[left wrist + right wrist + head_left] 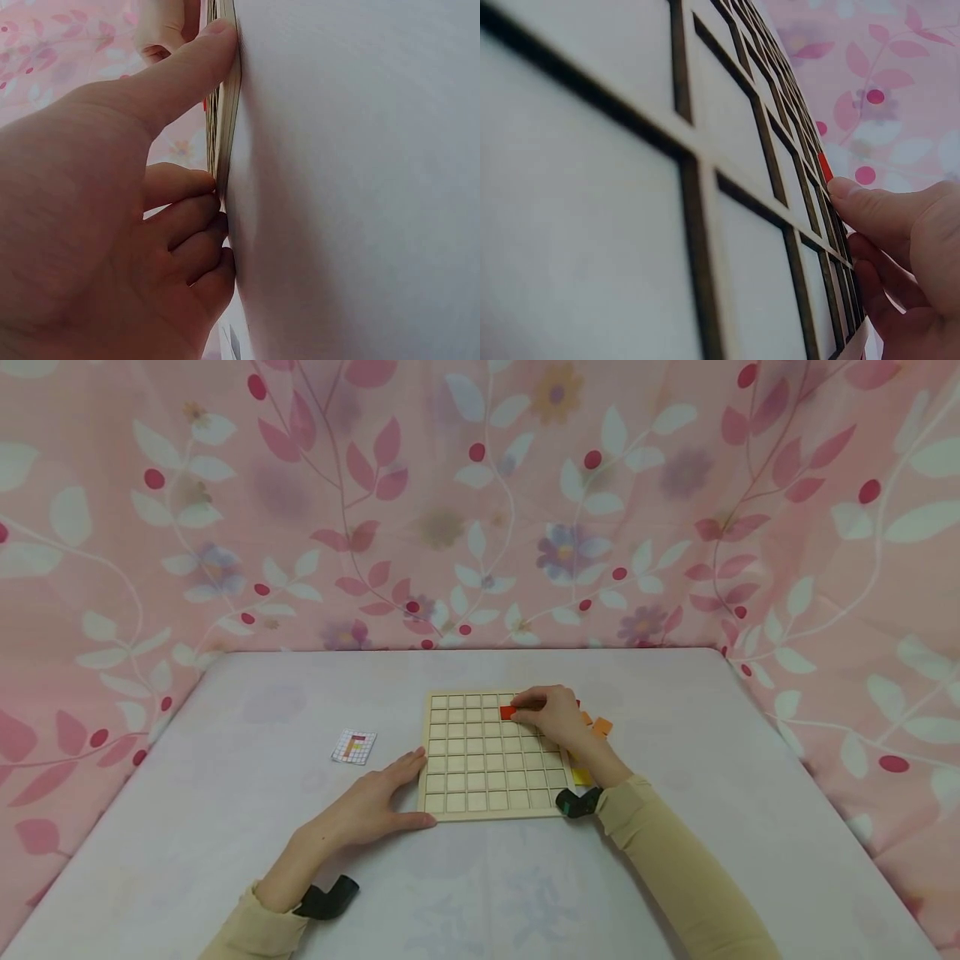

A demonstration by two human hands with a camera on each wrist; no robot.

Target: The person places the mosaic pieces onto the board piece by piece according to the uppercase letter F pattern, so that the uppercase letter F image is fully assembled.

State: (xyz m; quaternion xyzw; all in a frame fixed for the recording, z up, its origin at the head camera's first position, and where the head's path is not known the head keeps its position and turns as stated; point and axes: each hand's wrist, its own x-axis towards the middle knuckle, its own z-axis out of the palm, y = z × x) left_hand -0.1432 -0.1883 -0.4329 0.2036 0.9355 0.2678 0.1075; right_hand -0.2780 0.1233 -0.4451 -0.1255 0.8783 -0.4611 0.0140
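Note:
A pale wooden grid board [476, 763] lies flat on the table. My right hand [553, 717] is over its far right part and pinches a red square tile [507, 713] at the grid's second row from the back. In the right wrist view the thumb [870, 214] meets the red tile [825, 166] at its edge. My left hand [371, 797] rests at the board's near left corner, thumb on the corner and fingertips along the left edge. The left wrist view shows these fingers touching the board's side [227, 112].
Loose orange tiles [602, 727] and a yellow tile [582, 777] lie right of the board, partly hidden by my right arm. Left of the board lies a small card [354, 747] with a coloured grid pattern. A floral curtain [465, 510] hangs behind the white-covered table [262, 710].

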